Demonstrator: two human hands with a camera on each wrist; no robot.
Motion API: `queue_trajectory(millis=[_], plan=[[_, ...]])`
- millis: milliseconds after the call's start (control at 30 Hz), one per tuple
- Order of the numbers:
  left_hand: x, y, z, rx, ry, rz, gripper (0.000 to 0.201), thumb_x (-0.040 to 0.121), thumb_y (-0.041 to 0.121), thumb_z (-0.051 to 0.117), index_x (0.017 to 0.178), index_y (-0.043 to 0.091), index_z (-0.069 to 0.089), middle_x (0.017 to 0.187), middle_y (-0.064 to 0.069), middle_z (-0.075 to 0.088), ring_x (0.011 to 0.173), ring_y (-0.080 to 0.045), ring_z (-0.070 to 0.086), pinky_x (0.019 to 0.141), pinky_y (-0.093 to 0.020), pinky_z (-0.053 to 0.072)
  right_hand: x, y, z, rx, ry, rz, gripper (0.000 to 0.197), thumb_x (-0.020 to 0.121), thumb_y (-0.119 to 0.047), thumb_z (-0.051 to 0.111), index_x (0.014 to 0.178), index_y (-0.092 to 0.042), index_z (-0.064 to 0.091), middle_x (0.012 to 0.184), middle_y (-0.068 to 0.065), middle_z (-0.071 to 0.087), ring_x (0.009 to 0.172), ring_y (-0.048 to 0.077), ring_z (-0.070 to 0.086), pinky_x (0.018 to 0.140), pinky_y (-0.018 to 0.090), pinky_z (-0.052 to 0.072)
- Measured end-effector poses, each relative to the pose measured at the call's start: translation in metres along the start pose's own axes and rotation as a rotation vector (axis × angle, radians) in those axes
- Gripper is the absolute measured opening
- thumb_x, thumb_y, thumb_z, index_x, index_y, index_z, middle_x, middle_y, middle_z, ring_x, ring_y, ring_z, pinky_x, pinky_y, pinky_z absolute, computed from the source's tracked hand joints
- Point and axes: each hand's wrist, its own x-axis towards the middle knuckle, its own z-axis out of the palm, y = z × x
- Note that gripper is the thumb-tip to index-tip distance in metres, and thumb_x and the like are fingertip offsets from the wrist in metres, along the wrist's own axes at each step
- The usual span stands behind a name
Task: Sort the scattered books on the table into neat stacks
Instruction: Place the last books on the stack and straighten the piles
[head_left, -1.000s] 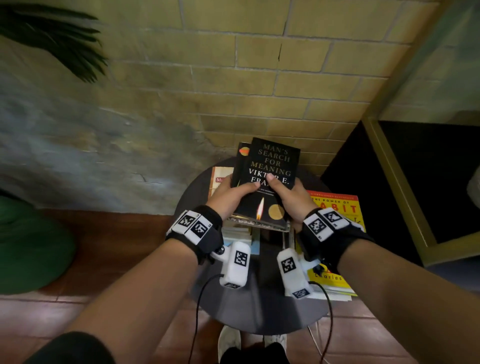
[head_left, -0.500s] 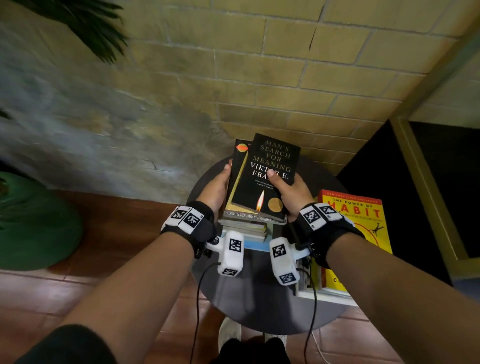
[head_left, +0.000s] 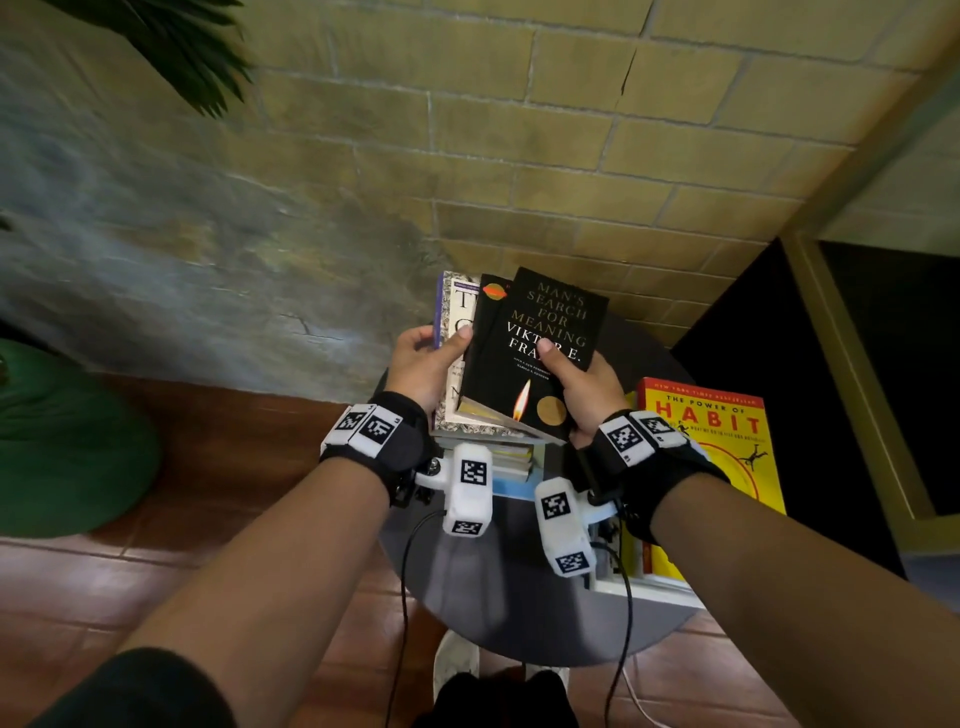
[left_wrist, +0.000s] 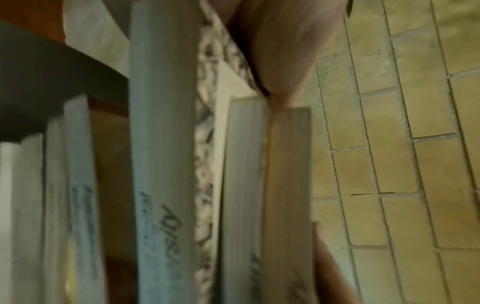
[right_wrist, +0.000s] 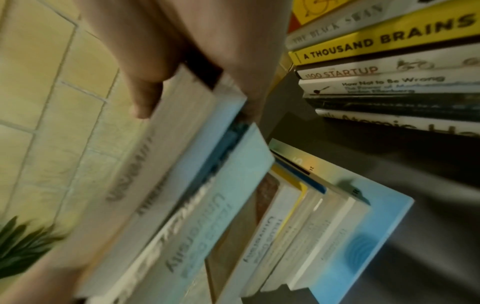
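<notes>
In the head view, my right hand (head_left: 571, 382) grips the black book "Man's Search for Meaning" (head_left: 545, 332), thumb on its cover. It lies tilted on a second black book with an orange spot (head_left: 492, 306). Under both is a white patterned book (head_left: 457, 306), which my left hand (head_left: 428, 358) holds by its left edge, thumb on top. These books sit above a small stack (head_left: 511, 460) on the round dark table (head_left: 519, 597). The left wrist view shows blurred page edges (left_wrist: 161, 144). The right wrist view shows my fingers (right_wrist: 145, 88) round the book's pages.
A second stack stands at the table's right, topped by the yellow "The Power of Habit" (head_left: 711, 447); its spines include "A Thousand Brains" (right_wrist: 384, 41). A brick wall (head_left: 519, 130) is right behind the table. A green cushion (head_left: 62, 441) lies on the floor to the left.
The white patterned book has come into view at the left under the black books, and my left hand now holds its edge. My right hand keeps its hold on the top book.
</notes>
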Motion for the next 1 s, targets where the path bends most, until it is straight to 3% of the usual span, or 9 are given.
queue_trajectory(millis=[100,200,367,500,600,700,833,933,1000], plan=[[0.001,0.006,-0.019,0.033,0.010,0.021,0.032,0.089,0.019,0.069,0.117,0.007,0.057,0.114,-0.014,0.069,0.092,-0.025,0.069,0.090,-0.042,0.056,0.007,-0.006,-0.001,0.036,0.029,-0.021,0.042,0.084,-0.035,0.069,0.120,-0.017,0.055,0.107,0.005,0.070,0.088,0.019,0.070,0.075,0.034,0.057],[0.004,0.016,-0.048,0.055,0.085,0.066,0.009,0.092,0.016,0.066,0.098,0.013,0.060,0.107,-0.015,0.069,0.093,-0.029,0.068,0.090,-0.045,0.055,0.017,-0.006,-0.002,0.072,0.088,-0.030,0.040,0.082,-0.034,0.072,0.116,-0.018,0.057,0.110,0.008,0.070,0.096,0.026,0.069,0.091,0.046,0.054],[0.004,0.029,-0.086,0.052,0.294,0.198,0.019,0.093,0.020,0.065,0.105,0.015,0.052,0.094,-0.001,0.065,0.082,-0.019,0.067,0.073,-0.033,0.055,0.011,0.007,0.020,-0.083,0.105,-0.035,0.064,0.074,-0.042,0.077,0.125,-0.012,0.051,0.119,0.006,0.065,0.107,0.024,0.063,0.098,0.045,0.049],[0.001,0.038,-0.100,-0.002,0.380,0.233,0.010,0.094,0.020,0.063,0.098,0.018,0.054,0.099,-0.002,0.065,0.094,-0.024,0.067,0.083,-0.038,0.056,0.008,0.019,0.037,-0.216,0.078,-0.047,0.091,0.064,-0.054,0.076,0.135,-0.007,0.044,0.131,0.010,0.058,0.120,0.026,0.056,0.103,0.040,0.044],[-0.003,0.039,-0.106,-0.032,0.329,0.202,0.011,0.095,0.021,0.062,0.088,0.027,0.057,0.095,0.000,0.069,0.092,-0.025,0.070,0.085,-0.044,0.058,0.010,0.022,0.038,-0.318,0.137,-0.077,0.060,0.078,-0.035,0.076,0.125,-0.006,0.052,0.124,0.012,0.060,0.112,0.027,0.059,0.095,0.033,0.045],[-0.009,0.037,-0.101,-0.064,0.240,0.149,0.008,0.097,0.023,0.060,0.089,0.026,0.059,0.093,0.000,0.071,0.081,-0.018,0.072,0.077,-0.040,0.059,0.012,0.022,0.032,-0.486,0.184,-0.064,0.080,0.072,-0.047,0.076,0.138,-0.015,0.044,0.135,0.013,0.044,0.121,0.031,0.050,0.106,0.042,0.040],[-0.007,0.027,-0.092,-0.111,0.155,0.037,0.013,0.094,0.030,0.062,0.102,0.019,0.064,0.110,-0.013,0.073,0.097,-0.031,0.072,0.087,-0.053,0.056,0.011,0.011,0.019,-0.502,0.234,-0.087,0.096,0.073,-0.061,0.068,0.149,-0.025,0.022,0.148,0.013,0.027,0.135,0.034,0.035,0.112,0.050,0.030],[-0.004,0.013,-0.083,-0.128,0.033,-0.118,0.042,0.090,0.045,0.063,0.119,0.015,0.064,0.114,-0.015,0.072,0.100,-0.035,0.071,0.092,-0.059,0.052,0.015,0.008,0.013,-0.358,0.206,0.004,0.084,0.080,-0.071,0.048,0.148,-0.022,0.031,0.150,0.011,0.033,0.135,0.032,0.037,0.113,0.044,0.027],[-0.004,0.004,-0.074,-0.157,-0.056,-0.221,0.046,0.091,0.050,0.059,0.123,0.018,0.063,0.117,-0.015,0.071,0.104,-0.035,0.070,0.093,-0.057,0.052,0.016,0.015,0.011,-0.196,0.142,0.119,0.103,0.063,-0.084,0.045,0.145,-0.022,0.037,0.146,0.008,0.044,0.131,0.029,0.044,0.112,0.045,0.031]])
